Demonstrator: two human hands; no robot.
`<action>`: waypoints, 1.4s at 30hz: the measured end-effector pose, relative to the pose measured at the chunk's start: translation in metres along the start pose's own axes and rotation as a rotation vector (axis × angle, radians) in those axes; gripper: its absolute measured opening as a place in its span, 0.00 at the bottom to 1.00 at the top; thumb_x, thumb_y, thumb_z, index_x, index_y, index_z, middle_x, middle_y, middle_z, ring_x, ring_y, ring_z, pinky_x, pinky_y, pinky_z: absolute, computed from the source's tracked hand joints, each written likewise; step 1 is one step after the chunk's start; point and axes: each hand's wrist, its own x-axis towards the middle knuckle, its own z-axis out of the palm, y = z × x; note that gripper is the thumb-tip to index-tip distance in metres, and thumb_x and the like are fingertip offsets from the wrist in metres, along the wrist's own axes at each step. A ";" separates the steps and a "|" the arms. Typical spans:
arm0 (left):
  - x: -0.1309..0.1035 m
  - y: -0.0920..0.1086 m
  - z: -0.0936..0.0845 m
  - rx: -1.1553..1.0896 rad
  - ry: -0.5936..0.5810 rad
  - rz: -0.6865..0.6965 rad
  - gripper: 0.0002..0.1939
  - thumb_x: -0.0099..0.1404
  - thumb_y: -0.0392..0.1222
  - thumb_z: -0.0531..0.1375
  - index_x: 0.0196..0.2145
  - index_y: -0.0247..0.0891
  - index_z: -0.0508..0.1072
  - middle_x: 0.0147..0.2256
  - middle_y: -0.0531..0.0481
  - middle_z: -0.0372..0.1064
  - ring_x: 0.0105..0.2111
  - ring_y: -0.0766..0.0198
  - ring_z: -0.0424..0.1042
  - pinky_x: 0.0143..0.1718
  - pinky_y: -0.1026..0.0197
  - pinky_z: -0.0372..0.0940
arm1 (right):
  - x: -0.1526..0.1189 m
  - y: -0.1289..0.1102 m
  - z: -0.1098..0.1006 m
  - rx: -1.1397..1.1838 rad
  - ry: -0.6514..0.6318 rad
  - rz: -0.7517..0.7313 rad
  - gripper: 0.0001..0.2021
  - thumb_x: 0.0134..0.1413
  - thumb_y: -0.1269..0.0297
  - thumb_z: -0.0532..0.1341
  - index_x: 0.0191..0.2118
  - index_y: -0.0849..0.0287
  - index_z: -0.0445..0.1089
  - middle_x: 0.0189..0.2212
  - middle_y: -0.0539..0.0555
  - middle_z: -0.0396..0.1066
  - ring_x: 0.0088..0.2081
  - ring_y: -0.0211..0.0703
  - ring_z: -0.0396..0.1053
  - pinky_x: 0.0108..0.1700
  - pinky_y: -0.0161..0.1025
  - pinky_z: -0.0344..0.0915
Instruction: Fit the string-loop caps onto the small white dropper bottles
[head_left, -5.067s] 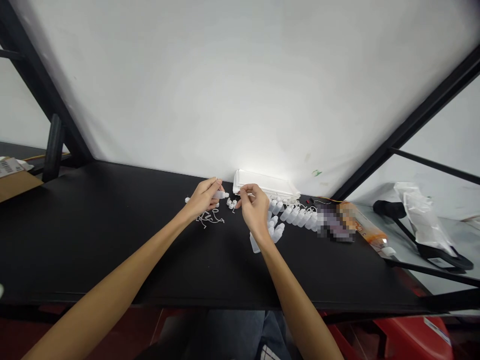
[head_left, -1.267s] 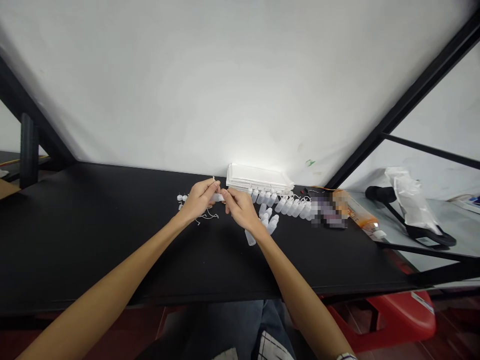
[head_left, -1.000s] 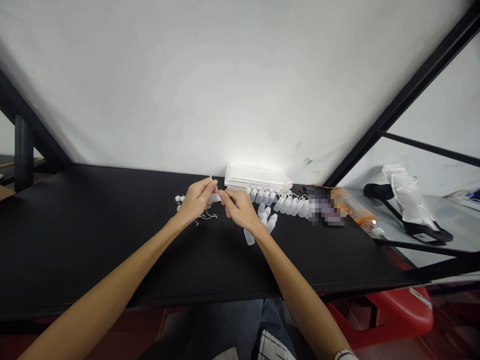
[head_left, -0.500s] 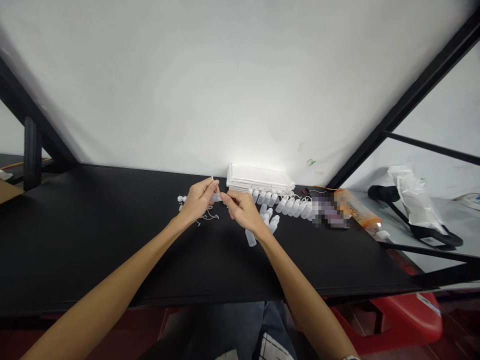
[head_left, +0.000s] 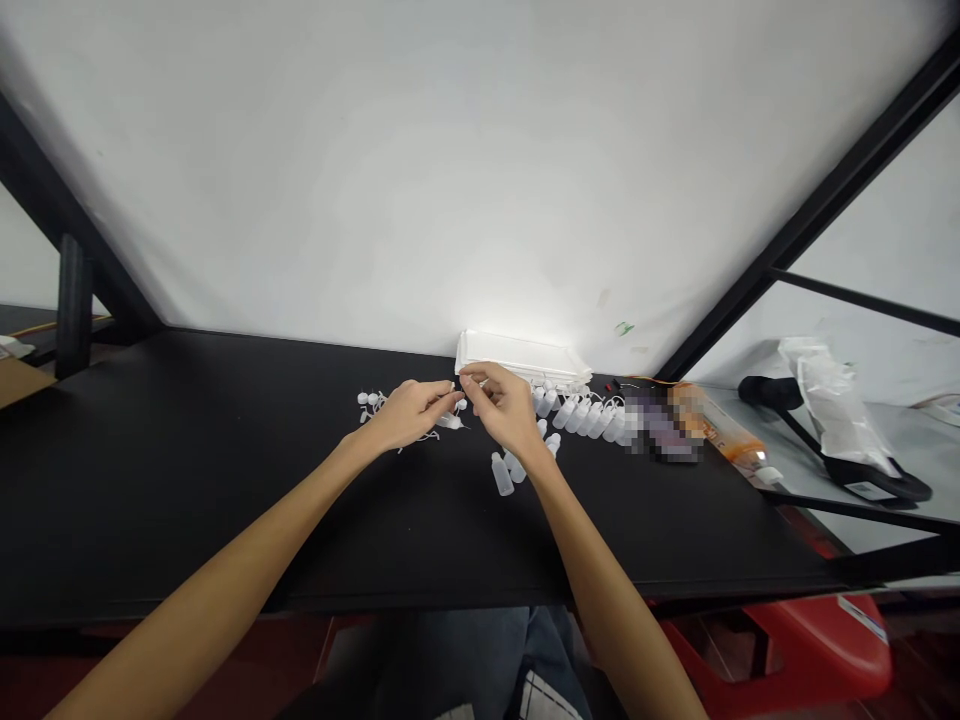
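Over the middle of the black table [head_left: 225, 480], my left hand [head_left: 412, 412] is closed in a pinch on something small and whitish, mostly hidden by the fingers. Thumb and index finger of my right hand [head_left: 501, 402] close at the same spot, fingertips almost meeting the left ones. Just under them shows a small white plastic piece with a thin needle tip [head_left: 451, 422]; whether it is held or lying I cannot tell. Left of it are loose white caps [head_left: 367, 399] and thin white tether straps [head_left: 427, 436]. A translucent squeeze bottle [head_left: 502, 474] lies uncapped near my right wrist.
Several capped needle-tip bottles [head_left: 592, 418] lie in a row at the right. Behind them, a stack of flat white sheets or packets [head_left: 517, 352] rests by the wall. Farther right are an orange-labelled bottle [head_left: 739, 440], a black frame and a red stool [head_left: 817, 650].
Both hands have shifted slightly right, and my left hand has turned flatter. The translucent bottle body seen between the fingers before is hidden now; the needle-tipped piece beneath has come into view.
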 end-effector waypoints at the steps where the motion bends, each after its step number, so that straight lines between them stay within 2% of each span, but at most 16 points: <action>1: 0.000 0.000 0.001 0.010 -0.006 0.007 0.19 0.69 0.48 0.51 0.25 0.37 0.70 0.16 0.56 0.55 0.17 0.69 0.52 0.22 0.66 0.46 | 0.000 0.000 0.001 0.017 -0.013 -0.004 0.11 0.59 0.57 0.57 0.41 0.55 0.72 0.33 0.52 0.73 0.26 0.37 0.66 0.27 0.35 0.61; 4: -0.001 -0.001 0.001 0.063 -0.006 0.024 0.18 0.69 0.46 0.50 0.26 0.37 0.71 0.17 0.56 0.58 0.17 0.68 0.55 0.23 0.66 0.48 | -0.002 -0.003 0.002 0.008 -0.025 -0.048 0.10 0.56 0.59 0.60 0.41 0.56 0.74 0.32 0.52 0.72 0.25 0.36 0.65 0.27 0.35 0.61; 8: -0.001 0.000 0.001 0.168 -0.025 0.034 0.18 0.69 0.43 0.48 0.26 0.37 0.71 0.17 0.55 0.59 0.18 0.68 0.55 0.24 0.65 0.48 | -0.002 -0.003 0.004 -0.045 0.004 -0.120 0.06 0.54 0.62 0.63 0.36 0.56 0.76 0.31 0.51 0.72 0.24 0.35 0.64 0.28 0.35 0.62; 11: -0.001 0.001 0.001 0.189 -0.042 0.007 0.19 0.70 0.48 0.48 0.29 0.37 0.72 0.17 0.56 0.59 0.17 0.68 0.55 0.24 0.64 0.48 | 0.000 0.003 0.004 -0.032 0.055 -0.140 0.06 0.55 0.64 0.62 0.33 0.57 0.77 0.28 0.51 0.72 0.25 0.35 0.64 0.29 0.34 0.62; 13: -0.001 0.003 0.000 0.208 -0.022 -0.007 0.21 0.70 0.52 0.48 0.31 0.37 0.73 0.18 0.55 0.61 0.18 0.67 0.57 0.25 0.64 0.49 | 0.002 0.007 0.003 0.026 0.084 -0.104 0.07 0.55 0.64 0.61 0.33 0.57 0.77 0.29 0.52 0.72 0.25 0.35 0.65 0.29 0.34 0.63; 15: 0.000 0.003 -0.001 0.232 0.008 -0.009 0.21 0.70 0.54 0.48 0.37 0.38 0.75 0.20 0.55 0.65 0.21 0.65 0.62 0.27 0.63 0.52 | 0.004 0.009 0.000 0.124 0.092 -0.034 0.08 0.55 0.62 0.61 0.33 0.58 0.77 0.30 0.53 0.73 0.24 0.34 0.65 0.27 0.34 0.63; 17: 0.000 0.003 -0.002 0.248 0.041 0.005 0.23 0.71 0.56 0.47 0.46 0.41 0.74 0.25 0.53 0.70 0.26 0.62 0.68 0.31 0.63 0.56 | 0.007 0.008 -0.005 0.248 0.085 0.045 0.10 0.55 0.60 0.61 0.35 0.60 0.77 0.31 0.54 0.73 0.23 0.33 0.65 0.24 0.34 0.61; 19: 0.000 0.003 -0.003 0.266 0.060 0.033 0.23 0.71 0.56 0.45 0.49 0.42 0.73 0.31 0.51 0.72 0.32 0.60 0.70 0.34 0.62 0.59 | 0.009 0.007 -0.009 0.375 0.083 0.107 0.12 0.53 0.58 0.63 0.36 0.61 0.77 0.30 0.54 0.72 0.23 0.34 0.66 0.20 0.33 0.59; 23: 0.000 0.001 -0.003 0.270 0.071 0.061 0.23 0.73 0.55 0.44 0.45 0.41 0.72 0.36 0.49 0.69 0.34 0.60 0.68 0.33 0.61 0.59 | 0.010 0.003 -0.014 0.542 0.082 0.154 0.13 0.48 0.58 0.66 0.36 0.62 0.77 0.28 0.54 0.72 0.27 0.38 0.69 0.20 0.33 0.62; 28: 0.000 -0.002 -0.001 0.155 0.125 0.074 0.18 0.72 0.54 0.47 0.46 0.40 0.68 0.40 0.48 0.69 0.36 0.60 0.68 0.36 0.59 0.60 | 0.009 0.003 -0.015 0.573 0.046 0.156 0.12 0.48 0.58 0.66 0.36 0.62 0.77 0.28 0.54 0.72 0.28 0.39 0.70 0.20 0.34 0.64; 34: 0.000 -0.003 0.001 0.101 0.159 0.020 0.16 0.69 0.53 0.51 0.47 0.41 0.66 0.35 0.50 0.69 0.30 0.62 0.66 0.31 0.60 0.60 | 0.009 0.005 -0.016 0.548 0.012 0.133 0.11 0.50 0.61 0.65 0.39 0.60 0.74 0.29 0.52 0.72 0.26 0.38 0.70 0.20 0.33 0.65; 42: 0.000 -0.001 0.001 0.095 0.160 0.044 0.14 0.69 0.51 0.51 0.46 0.41 0.66 0.33 0.51 0.67 0.27 0.64 0.63 0.29 0.63 0.58 | 0.008 0.003 -0.015 0.523 -0.021 0.133 0.12 0.51 0.61 0.64 0.42 0.59 0.72 0.29 0.51 0.72 0.26 0.37 0.70 0.22 0.33 0.66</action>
